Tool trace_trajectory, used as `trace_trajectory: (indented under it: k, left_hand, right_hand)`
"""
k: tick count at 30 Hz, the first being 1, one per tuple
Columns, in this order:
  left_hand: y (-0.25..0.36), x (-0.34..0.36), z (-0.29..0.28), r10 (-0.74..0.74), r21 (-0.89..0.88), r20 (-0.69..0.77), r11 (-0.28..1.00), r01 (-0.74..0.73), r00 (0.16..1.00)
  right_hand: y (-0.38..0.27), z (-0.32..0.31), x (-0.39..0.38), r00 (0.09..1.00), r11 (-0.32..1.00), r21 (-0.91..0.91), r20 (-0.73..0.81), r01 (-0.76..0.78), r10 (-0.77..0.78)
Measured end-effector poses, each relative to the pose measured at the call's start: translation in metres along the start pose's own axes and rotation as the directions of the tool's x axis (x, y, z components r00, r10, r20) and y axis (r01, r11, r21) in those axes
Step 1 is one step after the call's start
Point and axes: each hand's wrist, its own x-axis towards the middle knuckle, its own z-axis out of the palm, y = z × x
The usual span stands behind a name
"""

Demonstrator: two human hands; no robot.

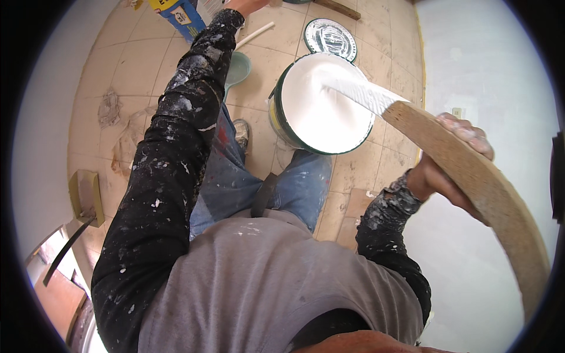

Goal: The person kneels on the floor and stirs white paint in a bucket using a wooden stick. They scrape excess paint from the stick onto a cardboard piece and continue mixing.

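My right hand (450, 159) is wrapped round a long wooden board (465, 159). White paint coats the board's far end, which dips into the white paint (323, 112) filling a round, dark-green-rimmed bucket (286, 126). The bucket stands on the floor in front of my legs. My left arm reaches far forward, and my left hand (248, 6) is cut off by the upper edge, near a blue and yellow package (179, 19). Its fingers are hidden, so whether it holds anything does not show.
A paint-smeared lid (331, 39) lies just beyond the bucket. Near my left forearm are a grey-green scoop (238, 67) and a white stick (255, 35). A wood strip (338, 7) lies farther off. Crumpled plastic (110, 109) is on the tiles at left; a white wall (488, 76) rises at right.
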Motion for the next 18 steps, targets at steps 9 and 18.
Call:
trace_trajectory:
  k: [9,18]
  left_hand:
    - [-0.030,-0.002,-0.014,0.411,0.518,0.124,0.750,-0.412,0.903]
    - [-0.021,0.002,0.001,0.364,0.433,0.116,0.818,-0.377,0.924]
  right_hand:
    - [0.137,0.033,-0.086,0.919,0.945,-0.137,-0.311,-0.296,0.242]
    - [0.206,0.015,-0.135,0.681,0.744,-0.136,-0.533,-0.654,0.502]
